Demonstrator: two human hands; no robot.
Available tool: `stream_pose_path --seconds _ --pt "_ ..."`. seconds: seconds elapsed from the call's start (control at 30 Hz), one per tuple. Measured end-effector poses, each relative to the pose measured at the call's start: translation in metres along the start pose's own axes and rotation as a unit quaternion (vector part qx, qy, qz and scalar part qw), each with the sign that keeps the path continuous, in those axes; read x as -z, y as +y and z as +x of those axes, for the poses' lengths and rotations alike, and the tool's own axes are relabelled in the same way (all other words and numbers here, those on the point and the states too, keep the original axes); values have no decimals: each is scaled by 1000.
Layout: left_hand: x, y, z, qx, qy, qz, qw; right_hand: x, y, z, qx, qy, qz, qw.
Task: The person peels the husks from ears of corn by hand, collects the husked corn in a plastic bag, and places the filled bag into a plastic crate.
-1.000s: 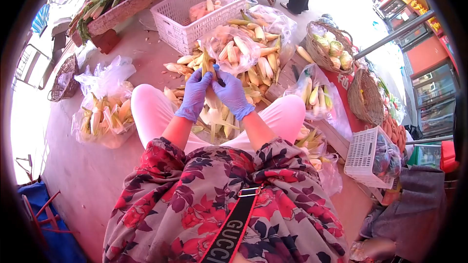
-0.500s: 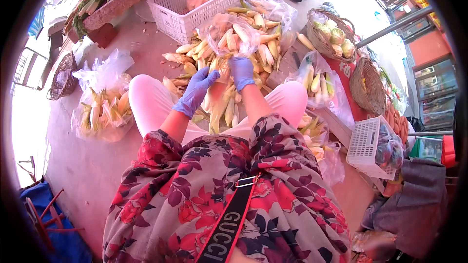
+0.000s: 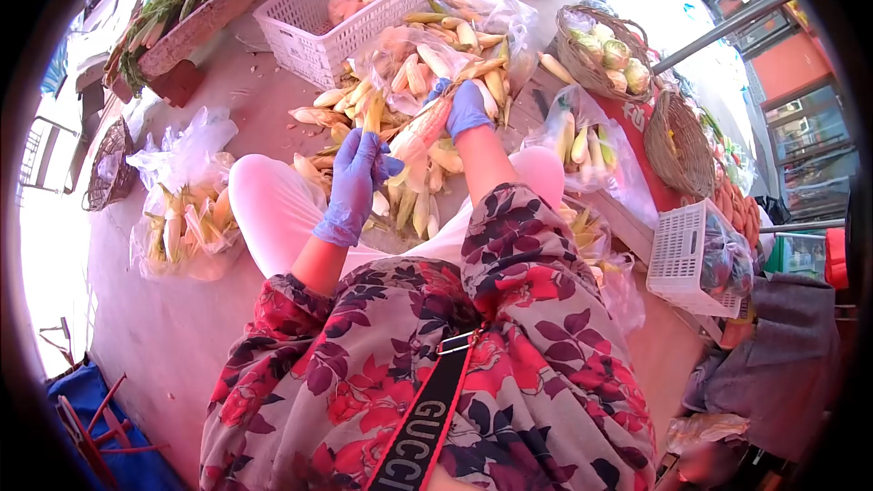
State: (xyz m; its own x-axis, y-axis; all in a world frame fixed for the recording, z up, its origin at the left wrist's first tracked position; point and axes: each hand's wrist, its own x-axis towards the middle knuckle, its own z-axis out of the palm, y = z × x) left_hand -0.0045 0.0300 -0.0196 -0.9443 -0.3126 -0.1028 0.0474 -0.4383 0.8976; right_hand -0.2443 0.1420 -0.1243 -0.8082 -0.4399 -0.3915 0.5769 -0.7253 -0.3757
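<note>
My right hand [image 3: 468,111], in a blue-purple glove, is closed around the upper end of a corn ear [image 3: 423,132]. The ear slants down to the left, its pale pinkish kernels bare along much of the length. Lower and to the left, my left hand [image 3: 353,177], gloved alike, is closed on a yellowish corn husk [image 3: 374,113] that sticks up above the fingers. Between my knees and beyond them spreads a heap of corn ears [image 3: 333,95], many in husks, with a clear plastic bag [image 3: 386,47] of ears on top.
A white plastic crate [image 3: 350,23] stands behind the heap. Bagged corn lies at left [image 3: 186,218] and right [image 3: 587,145]. Further right are a wicker basket of cabbages [image 3: 616,55], an upright basket [image 3: 677,145] and another white crate [image 3: 677,259]. A vegetable trough [image 3: 214,23] is at upper left.
My left hand has pulled away down and left, now with husk in it. The ear in my right hand shows more bare kernels and tilts to the left. The view has shifted slightly.
</note>
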Motion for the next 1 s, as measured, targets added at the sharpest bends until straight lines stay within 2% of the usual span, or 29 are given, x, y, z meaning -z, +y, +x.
stream_pose_path --seconds 0.03,0.07,0.1,0.17,0.2,0.3,0.33,0.37,0.4,0.43,0.47,0.5,0.53,0.57,0.6,0.63,0.67,0.7,0.73,0.77,0.87,0.97,1.0 --pt "-3 5 -8 7 18 4 1000 -2 7 -1 36 18 -33 999" --pt "-7 10 -15 5 20 31 999 -23 10 -30 26 61 -53 996" --pt "-8 11 -21 5 19 30 999 -20 12 -24 34 70 -52 996" --pt "-6 17 -26 -9 15 34 999 -17 15 -5 22 13 -90 996" --pt "2 15 -27 -25 1 55 998 -24 15 1 48 9 -69 996" --pt "26 13 -15 -43 46 17 998 -30 18 4 115 8 -48 992" --pt "41 4 0 -93 100 23 990 -39 11 1 138 0 -70 988" --pt "70 -4 15 -80 101 33 991 -46 4 -7 161 -6 -92 983" --pt "94 -6 26 -95 176 160 967 -49 -3 -23 148 10 -143 979" --pt "97 3 29 -109 247 282 921 -47 -2 -26 175 1 -128 976" --pt "92 4 27 -210 248 366 872 -47 -1 -28 203 -10 -113 973" --pt "62 23 16 -308 247 443 805 -46 0 -31 230 -21 -99 968" --pt "34 36 6 -397 243 512 722 -63 6 -55 240 14 -99 966" --pt "14 38 1 -405 125 488 764 -70 11 -68 230 8 -108 967" --pt "-1 37 2 -412 38 522 746 -76 18 -77 218 1 -116 969" --pt "-11 31 5 -425 4 525 737 -81 25 -83 206 -9 -121 971" --pt "-12 14 18 -410 13 508 757 -81 32 -83 191 -45 -101 975" --pt "0 -8 38 -326 -14 456 828 -72 36 -74 166 -76 -94 979" --pt "-2 -17 43 -273 -42 279 920 -93 40 -99 116 -69 -49 990" --pt "-8 -21 45 -207 -70 87 972 -113 43 -130 66 -60 -5 996" --pt "-9 -11 42 -106 -107 -95 984 -93 55 -123 99 -104 -13 990" --pt "-2 -8 61 -43 -6 -302 952 -86 62 -116 -34 -289 183 939" --pt "9 -3 70 5 12 -327 945 -96 61 -128 -22 -201 162 966"
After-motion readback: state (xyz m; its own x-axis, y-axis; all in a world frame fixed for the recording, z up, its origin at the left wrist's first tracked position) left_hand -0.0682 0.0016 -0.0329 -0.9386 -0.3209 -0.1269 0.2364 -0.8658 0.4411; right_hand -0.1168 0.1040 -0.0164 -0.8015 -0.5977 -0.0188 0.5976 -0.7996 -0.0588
